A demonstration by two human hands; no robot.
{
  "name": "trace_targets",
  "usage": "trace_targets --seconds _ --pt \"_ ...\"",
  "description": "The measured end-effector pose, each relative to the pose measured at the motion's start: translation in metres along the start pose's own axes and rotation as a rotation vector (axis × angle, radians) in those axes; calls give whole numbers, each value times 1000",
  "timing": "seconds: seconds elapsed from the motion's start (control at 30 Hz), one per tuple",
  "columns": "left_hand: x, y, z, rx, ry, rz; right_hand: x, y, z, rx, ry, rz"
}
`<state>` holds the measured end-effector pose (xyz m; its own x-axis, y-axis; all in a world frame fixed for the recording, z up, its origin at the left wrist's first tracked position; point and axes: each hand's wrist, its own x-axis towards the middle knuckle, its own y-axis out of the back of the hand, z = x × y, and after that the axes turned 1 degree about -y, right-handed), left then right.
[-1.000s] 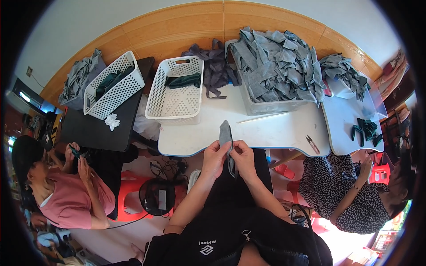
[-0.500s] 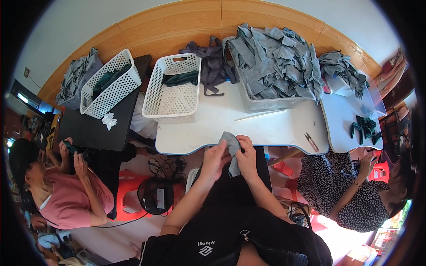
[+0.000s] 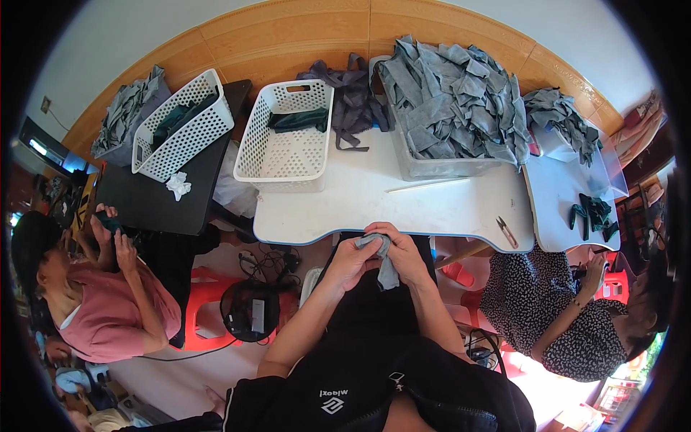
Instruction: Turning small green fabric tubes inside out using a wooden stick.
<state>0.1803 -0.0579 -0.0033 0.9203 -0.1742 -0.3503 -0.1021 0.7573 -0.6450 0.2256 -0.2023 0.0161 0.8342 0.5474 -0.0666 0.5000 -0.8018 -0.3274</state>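
Beyond the hands, at the far right of the white table (image 3: 345, 194), a clear bin (image 3: 432, 167) is heaped high with grey fabric pieces (image 3: 453, 101) that spill over its rim. To the left of it, straight ahead of the left hand, a white perforated basket (image 3: 284, 140) holds one dark green cloth (image 3: 296, 119) at its far end; the rest of it shows bare mesh. Farther left, on a black table (image 3: 155, 201), a second white basket (image 3: 183, 126) stands tilted, with dark green pieces inside, and a grey pile (image 3: 126, 111) lies just behind it. A dark purple-grey bundle (image 3: 349, 90) hangs between the middle basket and the bin.

On the right, a smaller side table (image 3: 558, 194) bears more grey scraps (image 3: 561, 119) and a few dark green pieces (image 3: 594, 214). A person in pink (image 3: 108, 317) sits to the left and a person in a spotted top (image 3: 547, 302) to the right, each busy with their own hands. A thin pale stick (image 3: 428, 186) lies on the white table ahead of the right hand, and small snips (image 3: 506, 232) rest near the table's right edge.

The left hand (image 3: 353, 261) and the right hand (image 3: 404, 253) meet just below the table's near edge, over the person's lap. Both are closed on a small grey fabric piece (image 3: 381, 258), which bunches between the fingers, with its loose end hanging below the right hand.
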Motion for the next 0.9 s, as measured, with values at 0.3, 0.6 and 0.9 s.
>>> trace_targets --seconds 0.3,0.6,0.9 --pt "-7 -21 -3 185 -375 389 10 -5 29 -11 55 312" --pt "13 -36 -24 382 -670 411 24 -19 37 -455 304 651" --pt "32 8 -15 652 -694 472 11 -28 52 -125 111 522"
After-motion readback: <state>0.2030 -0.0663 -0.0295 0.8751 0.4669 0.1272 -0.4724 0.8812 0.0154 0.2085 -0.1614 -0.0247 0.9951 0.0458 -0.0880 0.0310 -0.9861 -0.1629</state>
